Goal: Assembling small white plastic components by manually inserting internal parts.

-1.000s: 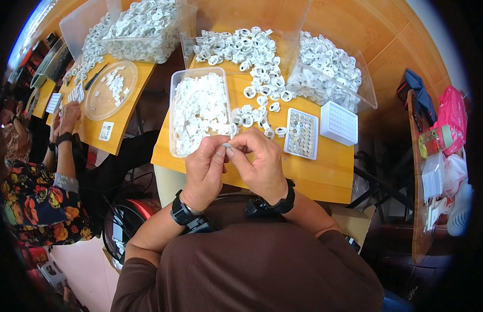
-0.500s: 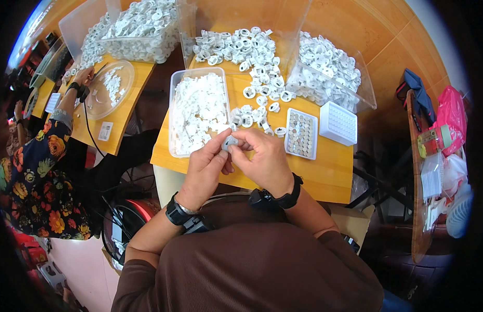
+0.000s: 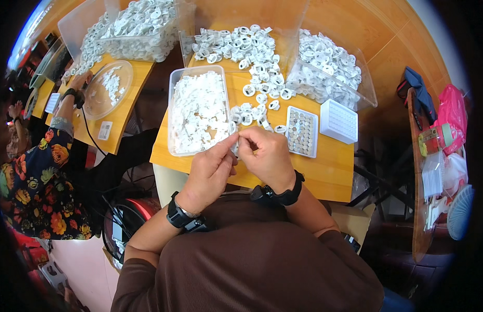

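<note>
Above the near edge of the table, my left hand [image 3: 210, 167] is closed around a small white plastic part [image 3: 234, 148], mostly hidden by its fingers. My right hand [image 3: 270, 156] meets it at the fingertips, thumb and forefinger pinched together; what lies in that pinch is too small to make out. Just beyond my left hand stands a clear tub [image 3: 171, 122] of small flat white pieces. Round white plastic housings [image 3: 246, 115] lie loose past my fingertips. Right of them is a white tray [image 3: 315, 136] of round silvery discs.
A white slotted block [image 3: 339, 122] stands right of the tray. Clear bins of white parts sit behind, one at the right [image 3: 329, 67] and another at the far left [image 3: 142, 39]. On the left, a co-worker's hand [image 3: 81, 79] is beside a round clear dish [image 3: 128, 86].
The plastic part showed plainly between my fingertips before and is now mostly covered. My right fingers have shifted into a tighter pinch, and my left hand has turned slightly.
</note>
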{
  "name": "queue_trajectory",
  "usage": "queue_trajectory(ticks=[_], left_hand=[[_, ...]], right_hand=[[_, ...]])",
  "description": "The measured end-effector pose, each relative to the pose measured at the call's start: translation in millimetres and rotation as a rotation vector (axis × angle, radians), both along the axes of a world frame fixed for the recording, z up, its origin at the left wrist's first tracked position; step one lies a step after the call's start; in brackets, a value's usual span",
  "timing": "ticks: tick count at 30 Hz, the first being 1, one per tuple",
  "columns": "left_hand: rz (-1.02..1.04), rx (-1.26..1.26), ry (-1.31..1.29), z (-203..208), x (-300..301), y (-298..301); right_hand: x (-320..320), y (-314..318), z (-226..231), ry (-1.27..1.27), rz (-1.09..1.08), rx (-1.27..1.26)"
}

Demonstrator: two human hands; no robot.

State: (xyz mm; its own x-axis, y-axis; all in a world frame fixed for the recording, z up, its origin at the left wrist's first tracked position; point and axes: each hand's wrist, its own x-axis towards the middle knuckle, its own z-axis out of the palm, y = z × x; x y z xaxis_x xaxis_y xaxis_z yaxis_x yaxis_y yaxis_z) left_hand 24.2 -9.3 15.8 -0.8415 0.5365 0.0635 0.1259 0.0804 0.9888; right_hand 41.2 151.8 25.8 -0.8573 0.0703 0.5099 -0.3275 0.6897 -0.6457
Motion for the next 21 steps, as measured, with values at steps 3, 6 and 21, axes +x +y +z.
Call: queue_trajectory(ticks=[3,6,21], left_hand=[[0.028,0.107,-0.067,-1,0,3],[0.079,0.256,-0.313,-4,-5,3],[0.013,0.190,-0.390,-4,-12,-1]], right_hand=[[1,-2,4,-0.066,0.025,-0.121],[2,-2,4,-0.124,0.072,-0.227],[4,2,2,-0.093,0.101,-0.046]])
